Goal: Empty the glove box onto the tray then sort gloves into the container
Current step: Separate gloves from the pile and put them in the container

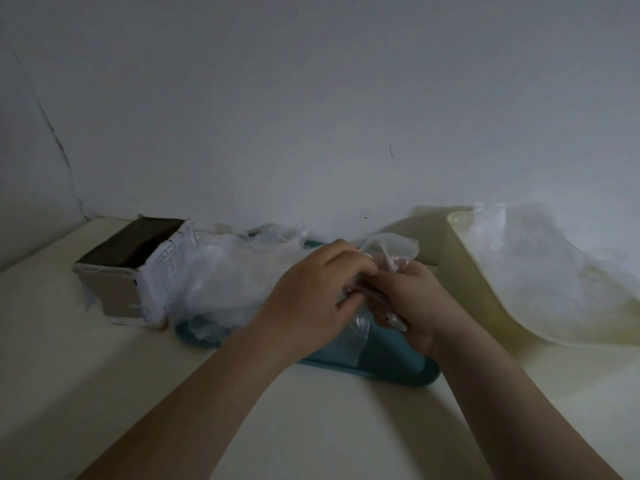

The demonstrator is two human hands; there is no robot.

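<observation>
Closest in, the pale table (104, 375) was under both arms. Just past it lay the blue tray (398, 372), and over the tray the left hand (311, 292) and the right hand (412, 303) met. The fingers of both were curled in tight and pinched one thin see-through glove (391, 249), with its loose end sticking up above the right hand. It was so thin that a hard pull from both sides could have ripped it, I think. It could also have stuck to another glove, so two might have gone over as one. To the left, a big pile of gloves (235, 271) sat on the tray and hung over its edge; a bump from the left arm could have pushed some onto the table. Behind the pile the glove box (128, 268) lay on its side, open and looking empty. Far to the right stood the yellow container (460, 261) with sorted gloves (540, 258) heaped high in it, and more on top might have slid out.
</observation>
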